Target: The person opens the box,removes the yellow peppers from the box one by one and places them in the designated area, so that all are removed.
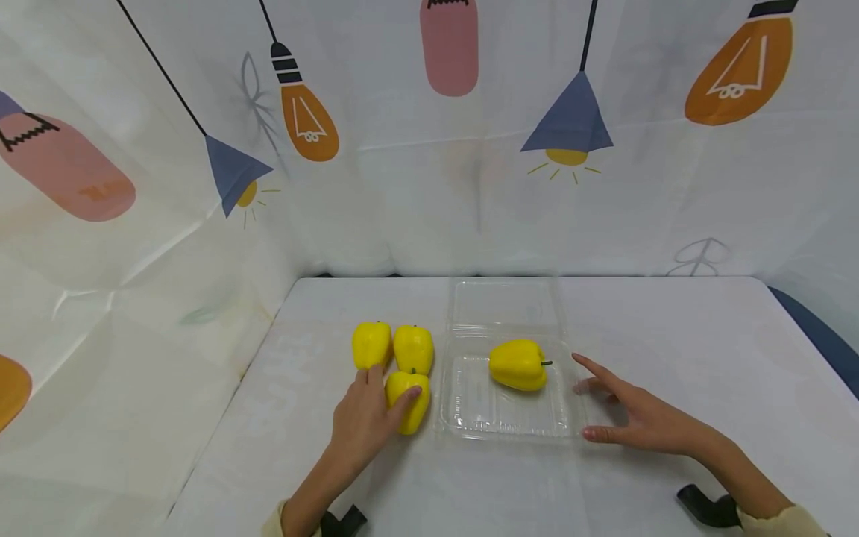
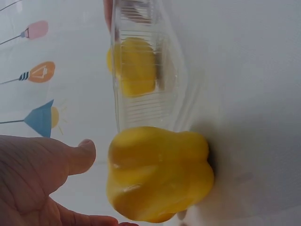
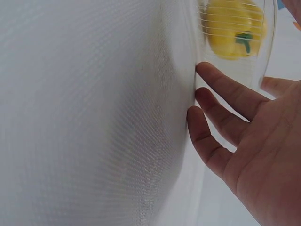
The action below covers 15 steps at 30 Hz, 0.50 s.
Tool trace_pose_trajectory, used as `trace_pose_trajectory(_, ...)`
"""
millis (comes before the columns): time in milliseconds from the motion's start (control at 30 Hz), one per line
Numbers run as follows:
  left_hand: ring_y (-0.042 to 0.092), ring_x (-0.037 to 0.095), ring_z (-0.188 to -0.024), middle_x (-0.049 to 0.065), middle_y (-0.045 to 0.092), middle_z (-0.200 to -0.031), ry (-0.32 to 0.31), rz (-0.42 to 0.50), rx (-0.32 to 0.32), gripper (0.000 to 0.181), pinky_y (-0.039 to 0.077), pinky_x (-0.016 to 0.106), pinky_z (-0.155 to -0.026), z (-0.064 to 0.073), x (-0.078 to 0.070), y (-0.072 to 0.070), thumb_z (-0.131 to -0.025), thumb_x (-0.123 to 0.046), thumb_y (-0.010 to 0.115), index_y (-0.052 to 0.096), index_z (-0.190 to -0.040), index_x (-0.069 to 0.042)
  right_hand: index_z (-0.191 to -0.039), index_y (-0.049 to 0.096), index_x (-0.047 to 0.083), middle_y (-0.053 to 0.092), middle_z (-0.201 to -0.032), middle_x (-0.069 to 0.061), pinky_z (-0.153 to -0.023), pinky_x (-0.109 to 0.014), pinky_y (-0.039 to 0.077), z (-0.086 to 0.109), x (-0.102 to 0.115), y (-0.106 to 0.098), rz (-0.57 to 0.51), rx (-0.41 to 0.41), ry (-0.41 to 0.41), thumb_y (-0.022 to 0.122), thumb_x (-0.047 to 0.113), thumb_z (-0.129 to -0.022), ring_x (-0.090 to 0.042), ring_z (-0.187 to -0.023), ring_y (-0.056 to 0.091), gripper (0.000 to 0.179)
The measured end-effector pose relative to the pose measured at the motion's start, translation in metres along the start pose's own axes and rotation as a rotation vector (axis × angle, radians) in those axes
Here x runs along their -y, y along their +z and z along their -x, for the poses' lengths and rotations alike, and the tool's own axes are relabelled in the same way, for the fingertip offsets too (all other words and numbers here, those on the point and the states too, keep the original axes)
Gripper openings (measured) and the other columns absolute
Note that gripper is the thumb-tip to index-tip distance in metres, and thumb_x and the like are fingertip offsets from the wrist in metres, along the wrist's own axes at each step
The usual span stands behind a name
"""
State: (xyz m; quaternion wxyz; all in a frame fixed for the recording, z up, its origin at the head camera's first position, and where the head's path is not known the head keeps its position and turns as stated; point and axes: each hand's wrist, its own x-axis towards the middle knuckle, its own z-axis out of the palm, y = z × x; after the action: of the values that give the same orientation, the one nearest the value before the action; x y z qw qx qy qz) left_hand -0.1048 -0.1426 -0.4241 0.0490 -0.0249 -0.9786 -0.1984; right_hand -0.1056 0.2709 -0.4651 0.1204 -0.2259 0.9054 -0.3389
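Three yellow bell peppers stand in a cluster on the left: a back-left one (image 1: 371, 344), a back-right one (image 1: 413, 347) and a near one (image 1: 415, 415). My left hand (image 1: 361, 419) reaches over the near pepper, thumb overlapping its top in the head view. The left wrist view has the thumb (image 2: 81, 157) apart from the pepper (image 2: 157, 174) there, with the hand spread. A fourth yellow pepper (image 1: 517, 364) lies on its side in a clear plastic clamshell box (image 1: 470, 391), green stem pointing right. My right hand (image 1: 644, 419) is spread at the box's right edge, fingertips (image 3: 205, 70) low by the table.
The box's clear lid (image 1: 503, 302) is folded back toward the rear of the white table (image 1: 671, 321). A white curtain (image 1: 416, 194) printed with lamps and bulbs hangs behind and along the left. Dark wrist mounts (image 1: 708, 507) sit at both sleeves.
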Motion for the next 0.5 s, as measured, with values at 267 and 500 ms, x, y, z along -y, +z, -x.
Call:
trace_pose_trajectory(267,0.047,0.019,-0.076,0.011,0.055,-0.100,0.020,0.031,-0.011,0.073,0.041,0.029,-0.061,-0.002,-0.006,-0.003,-0.086,-0.054,0.070,0.055,-0.130,0.002,-0.159,0.010,0.025,0.058,-0.130,0.001,-0.090,-0.045,0.050,0.000,0.000,0.000,0.006,0.000,0.007,0.075,0.048,-0.084,-0.027,-0.115,0.056,0.102)
trace_pose_trajectory(500,0.050,0.020,-0.083,0.011,0.058,-0.106,0.065,0.059,-0.054,0.068,0.045,0.033,-0.068,-0.002,-0.015,-0.005,-0.086,-0.053,0.071,0.057,-0.126,0.000,-0.159,0.010,0.025,0.058,-0.130,0.001,-0.090,-0.044,0.050,0.000,-0.001,0.001,0.021,-0.009,-0.001,0.075,0.049,-0.084,-0.027,-0.115,0.056,0.102)
